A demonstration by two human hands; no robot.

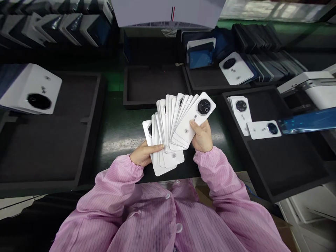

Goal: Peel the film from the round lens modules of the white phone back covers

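Observation:
Between my two hands spreads a fan of several thin white phone back panels (172,122), each with a dark round camera patch and small printed marks. My left hand (144,153) grips the lower left part of the fan, its thumb lying across the panels. On the right side, my right hand (202,135) pinches the fan with its thumb on the face of the top panel. The camera patch of that top panel faces up at the upper right. Most panels are partly hidden behind one another.
Black foam trays stand at the left (91,140), the middle (157,103) and the right (256,171). Loose white panels (264,130) lie on the right tray, near a blue strip (309,120). A stack of panels (43,87) rests in the left tray. More stacks (97,29) fill the back.

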